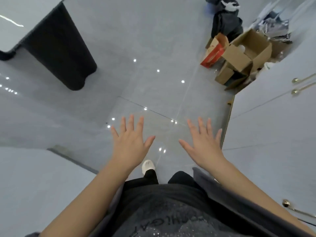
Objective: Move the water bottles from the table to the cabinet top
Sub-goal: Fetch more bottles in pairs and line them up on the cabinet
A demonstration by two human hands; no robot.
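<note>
We hold left grip (130,144) and right grip (203,144) released, fingers spread above the floor (153,48), carrying nothing, presumably free for pickup. The water bottles are not in view; table (20,14) upper left, cabinet (273,125) right.

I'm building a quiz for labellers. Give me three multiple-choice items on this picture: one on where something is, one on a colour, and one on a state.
1. Where are the boxes?
A. on a shelf
B. on the floor, upper right
C. on a chair

2. What colour is the shoe?
A. red
B. green
C. white

3. How are the left hand and right hand?
A. both open and empty
B. both holding bottles
C. both fists

Answers:
1. B, they stand on the tiles at upper right.
2. C, the toe that shows is white.
3. A, the fingers are spread with nothing in them.
</note>
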